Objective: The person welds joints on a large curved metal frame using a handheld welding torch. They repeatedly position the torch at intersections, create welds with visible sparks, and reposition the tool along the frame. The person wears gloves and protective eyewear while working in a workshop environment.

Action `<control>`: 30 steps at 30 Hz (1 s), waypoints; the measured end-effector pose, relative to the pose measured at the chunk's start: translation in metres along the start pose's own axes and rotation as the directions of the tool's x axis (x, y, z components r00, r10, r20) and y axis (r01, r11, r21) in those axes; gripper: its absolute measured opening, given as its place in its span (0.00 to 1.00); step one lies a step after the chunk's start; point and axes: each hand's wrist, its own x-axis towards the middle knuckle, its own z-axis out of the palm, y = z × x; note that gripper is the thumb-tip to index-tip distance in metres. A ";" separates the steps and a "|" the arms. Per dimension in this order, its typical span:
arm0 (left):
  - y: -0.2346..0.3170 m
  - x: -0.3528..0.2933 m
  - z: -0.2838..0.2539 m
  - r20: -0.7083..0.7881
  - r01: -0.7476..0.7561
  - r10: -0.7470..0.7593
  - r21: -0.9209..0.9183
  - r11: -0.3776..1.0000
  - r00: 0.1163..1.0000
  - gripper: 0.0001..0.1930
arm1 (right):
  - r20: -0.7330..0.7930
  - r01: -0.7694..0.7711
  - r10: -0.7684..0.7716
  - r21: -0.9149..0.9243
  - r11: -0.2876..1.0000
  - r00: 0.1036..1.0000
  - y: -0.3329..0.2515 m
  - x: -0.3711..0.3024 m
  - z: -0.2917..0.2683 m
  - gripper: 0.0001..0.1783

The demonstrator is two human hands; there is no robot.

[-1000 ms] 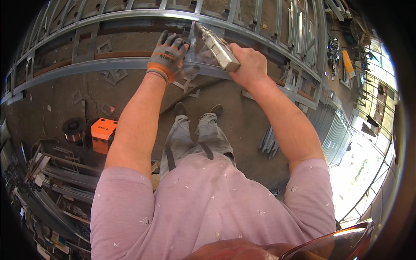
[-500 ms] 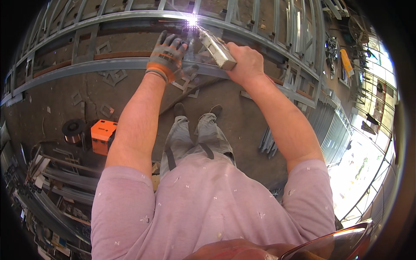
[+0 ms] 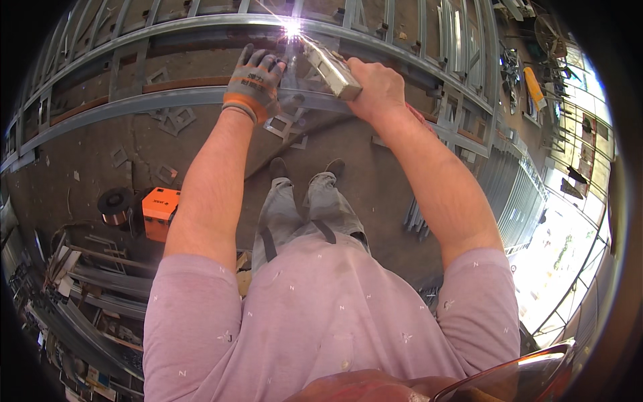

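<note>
My bare right hand [image 3: 379,88] is closed around a boxy, silvery welding torch [image 3: 333,70]. Its tip points up and to the left, and a blinding arc [image 3: 293,29] burns there on the upper rail of a grey metal frame [image 3: 194,25]. My left hand [image 3: 254,82], in a grey and orange work glove, is stretched over the frame just below and left of the arc. Its fingers are apart and nothing shows in its grasp. Glare hides the exact spot where the torch meets the metal.
Small square metal plates [image 3: 179,119] lie on the floor beyond my left forearm. An orange box-shaped machine [image 3: 161,213] and a wire spool [image 3: 116,204] stand at left. Long metal stock [image 3: 110,278] is piled at lower left, with more bars [image 3: 512,181] stacked at right.
The torch, with my right hand on it, has shifted slightly left, and the arc with it. My gloved left hand has also moved a little left and up.
</note>
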 end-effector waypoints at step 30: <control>-0.007 0.002 0.021 0.005 -0.022 0.022 -0.012 1.000 1.000 0.48 | -0.023 0.063 -0.062 0.067 0.996 0.998 0.031 0.000 0.003 0.23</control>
